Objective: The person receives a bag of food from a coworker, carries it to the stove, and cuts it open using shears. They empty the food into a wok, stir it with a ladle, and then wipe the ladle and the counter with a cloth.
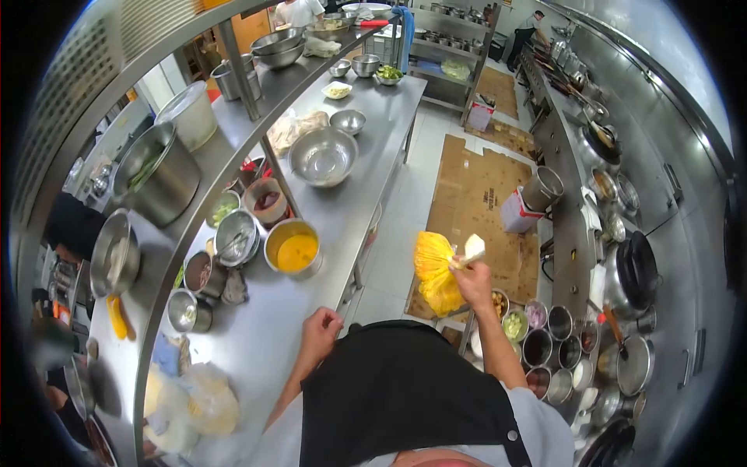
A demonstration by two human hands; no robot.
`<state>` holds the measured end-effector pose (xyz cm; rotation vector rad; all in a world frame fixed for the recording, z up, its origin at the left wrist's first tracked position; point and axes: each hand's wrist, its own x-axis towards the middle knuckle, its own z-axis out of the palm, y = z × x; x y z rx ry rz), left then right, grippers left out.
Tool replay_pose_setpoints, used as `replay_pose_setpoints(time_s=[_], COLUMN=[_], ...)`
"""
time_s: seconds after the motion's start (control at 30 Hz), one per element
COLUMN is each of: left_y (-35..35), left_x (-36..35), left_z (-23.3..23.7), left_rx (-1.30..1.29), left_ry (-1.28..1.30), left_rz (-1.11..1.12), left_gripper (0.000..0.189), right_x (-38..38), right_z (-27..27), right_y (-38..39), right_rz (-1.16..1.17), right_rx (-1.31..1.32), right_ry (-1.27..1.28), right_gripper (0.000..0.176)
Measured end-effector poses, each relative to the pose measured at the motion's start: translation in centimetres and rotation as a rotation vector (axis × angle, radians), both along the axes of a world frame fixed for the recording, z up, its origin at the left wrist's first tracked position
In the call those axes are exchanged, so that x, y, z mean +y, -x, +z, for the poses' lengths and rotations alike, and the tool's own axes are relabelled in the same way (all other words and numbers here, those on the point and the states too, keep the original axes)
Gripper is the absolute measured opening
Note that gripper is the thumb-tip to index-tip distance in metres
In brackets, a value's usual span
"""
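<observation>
My right hand (473, 282) is closed around the gathered neck of a yellow plastic bag (437, 268), held out over the aisle. The bag's pale, bunched end sticks up above my fingers, and its contents cannot be made out. My left hand (320, 331) hangs beside the front edge of the steel table (342, 226), fingers curled in with nothing visible in them. On that table, ahead of my left hand, stands a metal pot of yellow liquid (296, 253). Beyond it sits a large steel bowl (323, 158).
Small pots and a red-brown container (265, 201) crowd below the overhead shelf (226, 152). To the right, several seasoning tins (537, 346) stand along the stove line. Flattened cardboard (482, 202) covers the aisle floor, with a bucket on a box (523, 212). Other people work farther off.
</observation>
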<state>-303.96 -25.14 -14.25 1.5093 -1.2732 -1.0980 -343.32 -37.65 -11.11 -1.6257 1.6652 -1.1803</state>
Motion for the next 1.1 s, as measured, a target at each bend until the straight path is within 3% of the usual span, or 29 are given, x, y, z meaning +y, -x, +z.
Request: replay_pose_setpoints(time_s=[0.07,0.17,0.23,0.37,0.43,0.5,0.7,0.8,0.97,1.03,1.1], left_y=[0.6,0.7,1.7,1.3,1.8,1.5,2.8,3.5,4.3,1.6,-1.4], left_x=[-6.9,-17.4,-24.0,-38.1,-43.1,-48.7,-62.1,-66.6,-70.1,-71.7,-71.9], left_z=[2.7,6.2,10.0,16.2,21.5,24.0,25.8,24.7,26.0,26.1,25.5], left_rx=[-0.017,-0.275,-0.293,-0.466,-0.582,-0.808,-1.142,-1.226,-1.116,-1.102,-1.346], left_ry=[0.075,0.297,0.508,0.843,0.865,0.888,0.383,0.369,0.109,-0.086,-0.167], left_rz=[-0.11,-0.378,-0.287,0.134,0.314,0.494,0.889,1.084,1.292,1.292,1.14], left_gripper=[0.013,0.017,0.02,0.027,0.03,0.034,0.058,0.057,0.068,0.07,0.058], right_x=[-2.3,-5.6,-8.1,-12.9,-15.2,-18.6,-25.9,-29.7,-35.8,-37.7,-37.9], right_z=[-0.4,-1.3,-2.0,-5.3,-8.1,-9.9,-18.6,-18.7,-16.1,-16.5,-19.8], right_y=[1.5,4.2,6.7,12.5,16.2,18.9,28.4,31.1,33.7,35.1,38.6], right_rz=[-0.085,-0.176,-0.231,-0.345,-0.357,-0.363,-0.339,-0.313,-0.297,-0.229,-0.244], right_rx=[-0.015,0.021,0.059,0.12,0.158,0.182,0.207,0.18,0.165,0.117,0.24], right_ry=[-0.017,-0.021,-0.006,-0.027,-0.064,-0.092,-0.173,-0.216,-0.169,-0.18,-0.214], right_gripper=[0.031,0.029,0.029,0.03,0.028,0.028,0.028,0.028,0.026,0.026,0.023])
